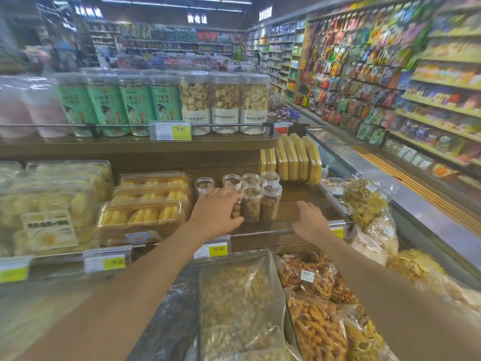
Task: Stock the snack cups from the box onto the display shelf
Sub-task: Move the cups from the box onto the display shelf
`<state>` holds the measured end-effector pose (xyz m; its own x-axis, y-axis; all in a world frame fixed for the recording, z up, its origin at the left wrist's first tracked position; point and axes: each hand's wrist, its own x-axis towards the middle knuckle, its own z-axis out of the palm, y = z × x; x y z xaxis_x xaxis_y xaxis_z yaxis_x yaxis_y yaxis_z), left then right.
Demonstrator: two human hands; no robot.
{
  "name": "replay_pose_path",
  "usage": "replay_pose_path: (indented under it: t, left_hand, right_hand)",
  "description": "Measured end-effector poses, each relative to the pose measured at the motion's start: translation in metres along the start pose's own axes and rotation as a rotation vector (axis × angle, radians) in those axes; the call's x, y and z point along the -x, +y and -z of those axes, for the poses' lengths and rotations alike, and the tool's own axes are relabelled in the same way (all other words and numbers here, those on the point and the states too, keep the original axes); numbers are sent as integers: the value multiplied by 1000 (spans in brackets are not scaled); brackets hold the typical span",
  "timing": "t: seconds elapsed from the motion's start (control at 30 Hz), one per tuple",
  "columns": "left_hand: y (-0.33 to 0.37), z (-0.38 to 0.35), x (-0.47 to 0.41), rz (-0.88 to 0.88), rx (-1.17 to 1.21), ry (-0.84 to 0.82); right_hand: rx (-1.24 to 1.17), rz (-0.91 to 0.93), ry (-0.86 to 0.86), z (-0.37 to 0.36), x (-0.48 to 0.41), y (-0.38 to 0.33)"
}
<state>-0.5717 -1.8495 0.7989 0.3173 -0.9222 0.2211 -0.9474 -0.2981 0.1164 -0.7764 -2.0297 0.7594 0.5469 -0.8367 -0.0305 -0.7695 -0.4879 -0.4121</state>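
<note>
Seven or so snack cups (251,203) cluster mid-frame on the display shelf (299,204); the left hand (217,211) wraps one at the group's left, probably squaring the row. Right hand (308,221) hovers nearby, fingers spread, empty. No box in view.

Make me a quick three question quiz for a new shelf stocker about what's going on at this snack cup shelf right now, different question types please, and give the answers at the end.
1. True or false: the left hand is closed around a snack cup at the front of the cluster of snack cups.
2. Multiple choice: the right hand is A) gripping a cup, B) open over bare shelf to the right of the cups, C) lifting a bag.
3. Fill in: the price tag just below the left hand reads ____.

Key
1. True: its grip wraps the front-left cup.
2. B.
3. 23.80.
</note>
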Motion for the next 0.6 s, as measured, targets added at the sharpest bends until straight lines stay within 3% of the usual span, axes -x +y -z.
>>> replay_pose_path:
  t: [0.6]
  left_hand:
    - [-38, 4, 266, -131, 62, -101]
  right_hand:
    - [15, -66, 77, -85, 274, -85]
